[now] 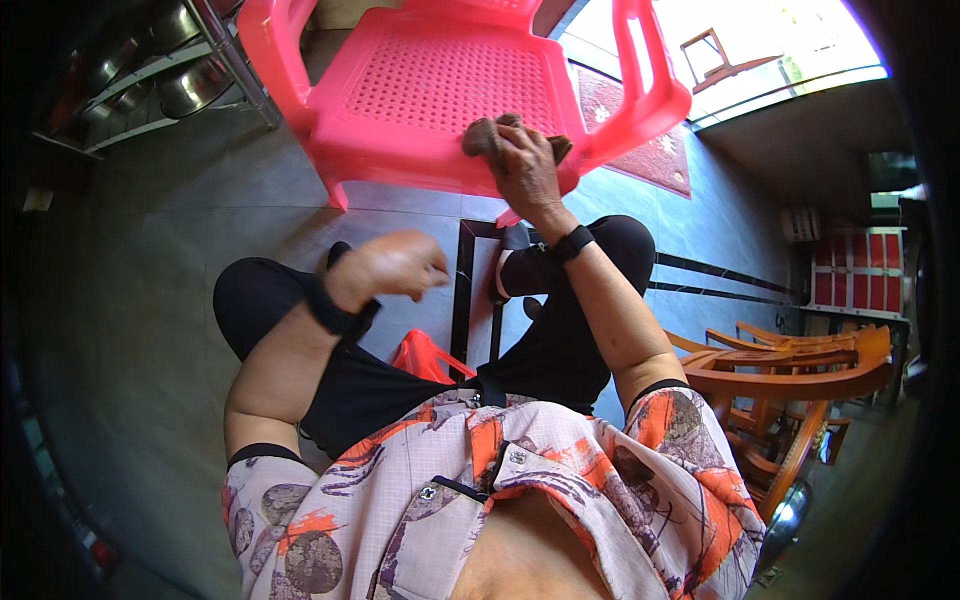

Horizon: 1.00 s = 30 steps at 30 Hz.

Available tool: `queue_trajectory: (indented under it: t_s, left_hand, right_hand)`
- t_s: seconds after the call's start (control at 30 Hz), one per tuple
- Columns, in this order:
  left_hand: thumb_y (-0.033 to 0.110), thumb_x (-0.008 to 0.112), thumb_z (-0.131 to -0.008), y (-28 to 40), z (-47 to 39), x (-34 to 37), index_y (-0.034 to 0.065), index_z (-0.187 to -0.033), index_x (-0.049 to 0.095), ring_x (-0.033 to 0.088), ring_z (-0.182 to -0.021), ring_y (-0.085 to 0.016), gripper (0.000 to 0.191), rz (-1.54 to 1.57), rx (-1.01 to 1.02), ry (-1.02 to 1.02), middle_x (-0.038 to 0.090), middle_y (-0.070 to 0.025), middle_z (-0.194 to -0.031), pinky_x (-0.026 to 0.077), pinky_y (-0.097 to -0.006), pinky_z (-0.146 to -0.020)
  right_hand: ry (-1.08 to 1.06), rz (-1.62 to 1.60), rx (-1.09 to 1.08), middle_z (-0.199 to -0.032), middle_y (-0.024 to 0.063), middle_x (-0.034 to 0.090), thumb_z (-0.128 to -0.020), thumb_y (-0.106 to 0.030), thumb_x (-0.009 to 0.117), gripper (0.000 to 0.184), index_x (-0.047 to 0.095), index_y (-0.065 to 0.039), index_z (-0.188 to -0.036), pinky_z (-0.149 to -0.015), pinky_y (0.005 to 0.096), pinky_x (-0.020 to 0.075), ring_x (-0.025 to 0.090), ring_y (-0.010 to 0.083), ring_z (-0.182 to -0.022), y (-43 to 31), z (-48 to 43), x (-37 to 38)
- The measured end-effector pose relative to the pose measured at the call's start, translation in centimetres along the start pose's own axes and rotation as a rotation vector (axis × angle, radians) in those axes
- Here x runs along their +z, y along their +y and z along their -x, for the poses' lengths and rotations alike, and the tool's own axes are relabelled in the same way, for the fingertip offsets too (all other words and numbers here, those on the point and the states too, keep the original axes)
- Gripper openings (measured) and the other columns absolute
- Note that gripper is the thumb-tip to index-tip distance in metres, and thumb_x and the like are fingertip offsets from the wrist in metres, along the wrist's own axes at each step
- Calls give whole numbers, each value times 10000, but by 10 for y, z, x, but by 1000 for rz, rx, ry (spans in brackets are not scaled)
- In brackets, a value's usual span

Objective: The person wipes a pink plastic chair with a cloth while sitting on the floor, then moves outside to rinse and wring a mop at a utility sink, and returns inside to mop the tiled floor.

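Observation:
A pink plastic armchair (450, 82) with a perforated seat stands before my knees. My right hand (529, 169) presses a bunched brown cloth (484, 142) onto the front edge of the seat, near its right corner. Blurred as if moving, my left hand (394, 262) hangs over my left knee, apart from the chair. Its fingers are bent and nothing shows in them, though the blur hides how closed they are. Each wrist wears a black band.
A metal rack (232, 60) with steel bowls stands at the far left. Wooden chairs (787, 367) are at my right. A red mat (645, 142) lies beyond the pink chair, near a bright opening. Part of a red plastic item (424, 356) shows between my legs.

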<state>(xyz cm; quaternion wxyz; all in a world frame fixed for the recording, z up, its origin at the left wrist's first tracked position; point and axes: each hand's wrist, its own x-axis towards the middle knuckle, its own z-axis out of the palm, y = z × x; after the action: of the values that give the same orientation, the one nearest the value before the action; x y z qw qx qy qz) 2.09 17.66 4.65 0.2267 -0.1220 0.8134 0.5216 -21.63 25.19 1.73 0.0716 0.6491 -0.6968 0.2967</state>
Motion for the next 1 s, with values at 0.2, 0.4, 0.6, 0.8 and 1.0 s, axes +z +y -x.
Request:
queue_trajectory:
  t_s: [0.2,0.4,0.6,0.8,1.0]
  left_hand:
    - [295,705,-856,2,-15,51,52,-913,749,701,-914,-354,253,-530,70,26,719,-206,-902,556,-447,-807]
    - [282,732,-834,-18,-28,57,40,-873,731,718,-792,-352,245,-631,59,183,721,-185,-831,573,-439,-748]
    - [259,766,-788,-35,-36,68,57,-948,720,719,-863,-316,262,-687,267,388,721,-151,-881,579,-424,-733]
    - [252,710,-841,-21,-38,62,36,-905,733,720,-807,-331,226,-665,111,240,714,-184,-813,577,-432,-732]
    - [218,677,-843,-1,-22,58,74,-824,742,721,-807,-339,159,-598,127,276,721,-171,-831,571,-438,-732]
  right_hand:
    - [-90,24,-174,-1234,162,623,-853,-53,592,492,553,-20,-1342,-1016,443,435,557,344,-1165,-57,-46,64]
    - [-99,-122,-245,-1300,183,579,-864,-87,603,521,525,0,-1372,-1083,440,401,520,366,-1229,-95,-78,95]
    - [-39,-134,-349,-1227,154,613,-822,-83,629,477,563,28,-1281,-1060,418,418,549,311,-1183,-120,-114,126]
    - [-63,-64,-288,-1088,117,640,-813,-97,605,247,666,-31,-1043,-971,414,434,574,310,-1086,-61,-65,99]
    - [-134,-32,-114,-1096,122,657,-825,-8,638,276,713,-114,-1068,-965,442,468,582,325,-1124,-13,-5,-1]
